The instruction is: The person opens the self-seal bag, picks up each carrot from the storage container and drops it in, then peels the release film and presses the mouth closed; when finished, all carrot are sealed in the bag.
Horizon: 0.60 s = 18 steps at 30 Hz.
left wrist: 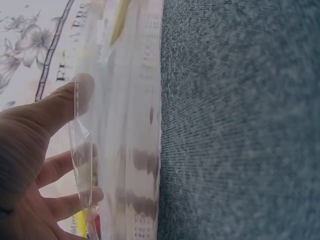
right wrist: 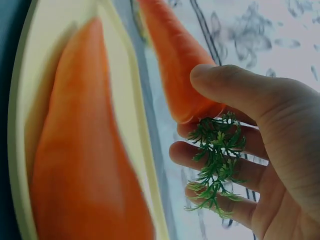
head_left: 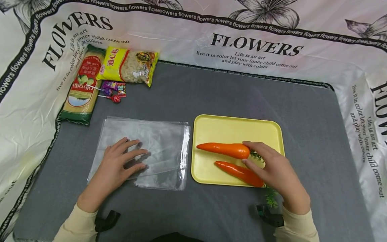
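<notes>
Head view shows a person's right hand (head_left: pixel 275 171) pinching the stem end of an orange carrot (head_left: pixel 222 149) over a yellow tray (head_left: pixel 239 127) on a gray counter (head_left: pixel 217 215). A second carrot (head_left: pixel 239 172) lies in the tray just below, its leafy top hanging past the near rim. The left hand (head_left: pixel 113 169), fingers spread apart, is over clear plastic bags (head_left: pixel 166 141) beside the tray; whether it touches them cannot be told. From the right wrist, the thumb presses the held carrot above its green leaves (right wrist: pixel 216 160). At the counter's far left corner, a yellow food bag (head_left: pixel 133 67) overlaps a green-ended pack (head_left: pixel 83 74), with wrapped candies (head_left: pixel 113 88) and a red lollipop (head_left: pixel 116 98) near both.
</notes>
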Motion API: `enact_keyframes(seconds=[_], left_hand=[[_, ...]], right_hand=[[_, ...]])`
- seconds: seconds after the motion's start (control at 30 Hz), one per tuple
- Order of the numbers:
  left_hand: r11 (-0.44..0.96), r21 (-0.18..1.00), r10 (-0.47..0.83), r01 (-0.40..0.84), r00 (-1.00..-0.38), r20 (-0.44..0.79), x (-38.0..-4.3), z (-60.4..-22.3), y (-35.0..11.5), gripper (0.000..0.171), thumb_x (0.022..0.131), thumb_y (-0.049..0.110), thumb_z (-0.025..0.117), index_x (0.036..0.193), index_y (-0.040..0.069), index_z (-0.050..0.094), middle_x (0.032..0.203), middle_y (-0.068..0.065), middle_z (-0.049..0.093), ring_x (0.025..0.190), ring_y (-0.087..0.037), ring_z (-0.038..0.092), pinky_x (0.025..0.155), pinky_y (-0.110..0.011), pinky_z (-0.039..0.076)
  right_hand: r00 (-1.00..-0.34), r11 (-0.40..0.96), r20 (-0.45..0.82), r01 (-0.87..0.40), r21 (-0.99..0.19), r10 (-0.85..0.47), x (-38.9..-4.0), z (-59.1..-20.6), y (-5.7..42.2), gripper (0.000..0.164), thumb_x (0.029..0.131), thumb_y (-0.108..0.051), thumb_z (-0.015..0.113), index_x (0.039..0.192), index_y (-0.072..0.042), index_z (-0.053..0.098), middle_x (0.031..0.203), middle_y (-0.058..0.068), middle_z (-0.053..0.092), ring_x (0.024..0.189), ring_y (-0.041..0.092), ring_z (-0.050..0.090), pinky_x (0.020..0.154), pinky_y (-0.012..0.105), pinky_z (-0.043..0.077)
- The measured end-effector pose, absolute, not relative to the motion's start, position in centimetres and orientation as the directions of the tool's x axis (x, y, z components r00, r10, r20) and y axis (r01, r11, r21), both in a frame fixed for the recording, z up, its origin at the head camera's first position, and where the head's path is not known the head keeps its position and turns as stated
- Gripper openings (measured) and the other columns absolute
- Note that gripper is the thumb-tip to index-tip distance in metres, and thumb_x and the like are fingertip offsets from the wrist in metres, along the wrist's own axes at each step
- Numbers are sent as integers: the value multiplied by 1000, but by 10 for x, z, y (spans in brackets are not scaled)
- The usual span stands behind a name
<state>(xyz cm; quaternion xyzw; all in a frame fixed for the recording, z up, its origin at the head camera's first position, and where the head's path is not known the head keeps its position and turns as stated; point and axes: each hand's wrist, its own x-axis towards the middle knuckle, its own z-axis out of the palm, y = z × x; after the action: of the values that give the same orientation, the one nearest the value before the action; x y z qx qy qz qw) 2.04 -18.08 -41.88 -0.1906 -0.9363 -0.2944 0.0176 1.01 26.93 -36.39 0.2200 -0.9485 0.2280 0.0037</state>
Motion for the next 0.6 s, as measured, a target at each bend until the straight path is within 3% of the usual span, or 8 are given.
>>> enact_keyframes(seconds=[0.33,0.6], left_hand=[[730,566,351,384,-921,172,21,-419,-181,48,70,27,83,116,26,67,130,-6,54,128,-41,38,93,-70,24],[737,568,347,366,-926,147,21,-418,-180,48,72,29,82,117,27,67,131,-4,54,127,-41,38,92,-73,23]], right_hand=[[-805,712,150,-580,-395,-573,3,-368,218,52,78,-32,78,125,-16,61,113,-4,62,96,16,59,85,36,48],[-769,698,120,-625,-349,-628,-1,-386,186,48,81,-36,74,123,-15,61,108,-3,64,90,16,59,85,35,48]])
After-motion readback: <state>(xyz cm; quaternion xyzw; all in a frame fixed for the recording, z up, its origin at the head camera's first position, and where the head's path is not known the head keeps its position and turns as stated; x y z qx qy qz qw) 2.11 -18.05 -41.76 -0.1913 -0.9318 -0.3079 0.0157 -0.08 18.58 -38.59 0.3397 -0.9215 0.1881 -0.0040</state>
